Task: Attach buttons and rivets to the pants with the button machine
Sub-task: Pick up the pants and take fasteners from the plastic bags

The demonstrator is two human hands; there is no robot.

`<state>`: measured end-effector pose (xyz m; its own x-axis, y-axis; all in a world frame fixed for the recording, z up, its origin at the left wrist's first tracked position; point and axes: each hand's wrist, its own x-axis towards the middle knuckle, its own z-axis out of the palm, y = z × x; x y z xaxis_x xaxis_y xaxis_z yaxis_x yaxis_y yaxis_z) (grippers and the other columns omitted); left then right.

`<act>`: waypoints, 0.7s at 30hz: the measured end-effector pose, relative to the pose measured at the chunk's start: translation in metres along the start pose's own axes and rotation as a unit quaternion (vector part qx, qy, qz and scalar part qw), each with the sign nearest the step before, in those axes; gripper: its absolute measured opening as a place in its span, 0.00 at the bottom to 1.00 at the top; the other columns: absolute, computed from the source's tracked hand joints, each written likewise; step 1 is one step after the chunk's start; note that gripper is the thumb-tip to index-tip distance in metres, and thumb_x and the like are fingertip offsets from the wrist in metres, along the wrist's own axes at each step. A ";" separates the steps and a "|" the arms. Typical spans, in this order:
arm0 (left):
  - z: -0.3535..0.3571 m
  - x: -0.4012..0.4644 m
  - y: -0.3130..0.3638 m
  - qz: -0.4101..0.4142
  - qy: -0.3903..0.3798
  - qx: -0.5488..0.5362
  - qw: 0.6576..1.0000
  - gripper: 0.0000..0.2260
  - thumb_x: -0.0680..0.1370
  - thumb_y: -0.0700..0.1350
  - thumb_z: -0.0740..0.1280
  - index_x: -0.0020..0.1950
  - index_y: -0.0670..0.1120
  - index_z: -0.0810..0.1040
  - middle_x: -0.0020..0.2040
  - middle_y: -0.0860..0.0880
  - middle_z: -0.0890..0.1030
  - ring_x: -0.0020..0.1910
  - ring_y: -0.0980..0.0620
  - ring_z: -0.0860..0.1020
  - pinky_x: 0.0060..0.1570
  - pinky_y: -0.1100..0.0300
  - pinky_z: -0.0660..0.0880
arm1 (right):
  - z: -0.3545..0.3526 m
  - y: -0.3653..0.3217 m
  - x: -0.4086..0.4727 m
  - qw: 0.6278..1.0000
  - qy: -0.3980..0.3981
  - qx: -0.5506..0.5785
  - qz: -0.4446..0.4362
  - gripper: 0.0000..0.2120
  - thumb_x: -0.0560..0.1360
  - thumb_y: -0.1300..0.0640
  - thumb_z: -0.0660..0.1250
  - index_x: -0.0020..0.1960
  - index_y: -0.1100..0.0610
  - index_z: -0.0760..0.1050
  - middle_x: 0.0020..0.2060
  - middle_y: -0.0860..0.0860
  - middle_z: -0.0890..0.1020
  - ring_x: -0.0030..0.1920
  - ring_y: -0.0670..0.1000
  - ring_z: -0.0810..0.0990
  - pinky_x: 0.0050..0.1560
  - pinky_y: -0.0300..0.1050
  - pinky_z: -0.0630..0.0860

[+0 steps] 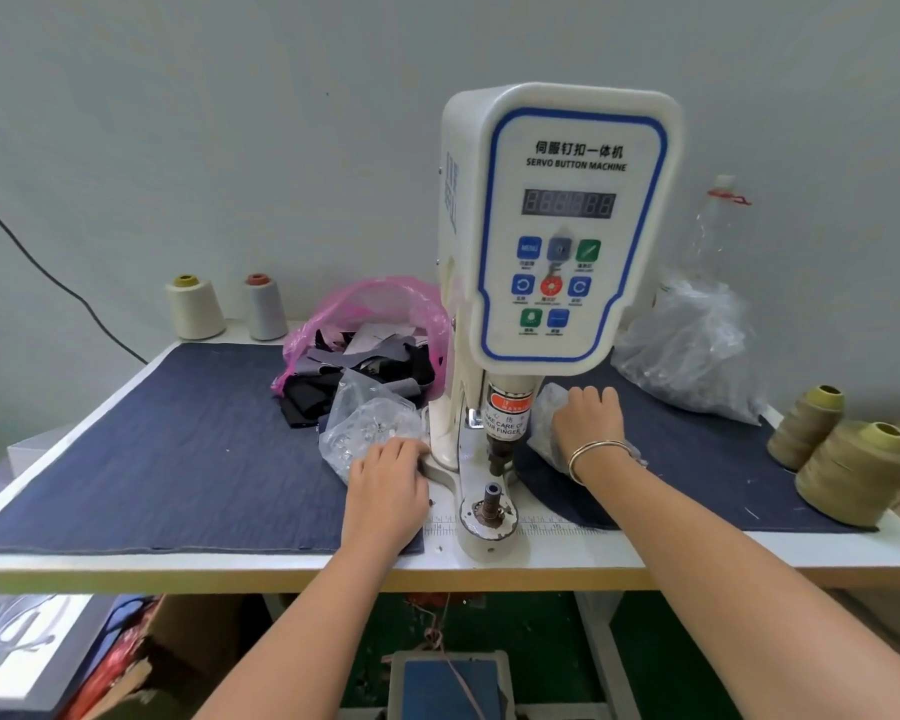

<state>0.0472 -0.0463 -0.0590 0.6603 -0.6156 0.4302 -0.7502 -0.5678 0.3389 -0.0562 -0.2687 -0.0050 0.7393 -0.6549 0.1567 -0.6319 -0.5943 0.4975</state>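
Note:
The white servo button machine (567,226) stands at the middle of the table, its lower die post (491,498) bare on the base. My left hand (385,483) lies left of the base, its fingers bent at the edge of a clear bag of small parts (370,423). Right of the machine head, my right hand (588,423), a bangle on its wrist, reaches into another clear bag (541,433). Both hands' fingertips are hidden. No pants are in view.
A blue denim mat (152,449) covers the tabletop. Behind the left bag sits a pink bag of dark fabric scraps (365,350). A large clear bag (692,345) and olive thread cones (853,470) stand at the right, two pale cones (193,306) at the back left. A foot pedal (448,683) lies below.

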 end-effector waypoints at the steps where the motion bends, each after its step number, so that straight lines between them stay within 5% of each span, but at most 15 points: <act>1: 0.000 0.000 0.000 0.000 0.000 -0.003 1.000 0.12 0.77 0.43 0.59 0.60 0.52 0.74 0.56 0.55 0.76 0.54 0.53 0.71 0.54 0.57 0.63 | 0.001 0.001 0.000 1.000 -0.003 0.002 0.003 0.13 0.75 0.50 0.61 0.58 0.52 0.76 0.53 0.51 0.74 0.55 0.53 0.71 0.55 0.49 0.63; 12: 0.000 0.000 -0.001 -0.008 0.002 -0.030 1.000 0.12 0.77 0.43 0.60 0.59 0.52 0.75 0.56 0.55 0.77 0.54 0.53 0.71 0.55 0.56 0.64 | 0.002 -0.002 -0.001 1.000 -0.021 0.020 0.009 0.18 0.75 0.52 0.62 0.63 0.55 0.73 0.57 0.53 0.73 0.58 0.55 0.71 0.58 0.51 0.64; 21: 0.000 0.000 -0.001 -0.009 -0.003 -0.024 1.000 0.12 0.78 0.43 0.60 0.59 0.52 0.74 0.56 0.56 0.76 0.53 0.53 0.70 0.54 0.57 0.63 | -0.009 0.021 -0.011 0.960 -0.041 0.255 0.105 0.11 0.78 0.49 0.59 0.52 0.51 0.79 0.52 0.52 0.73 0.55 0.55 0.73 0.56 0.54 0.67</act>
<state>0.0480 -0.0457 -0.0595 0.6741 -0.6087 0.4184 -0.7386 -0.5525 0.3863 -0.0752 -0.2700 0.0115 0.5750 -0.8079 0.1290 -0.8127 -0.5822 -0.0232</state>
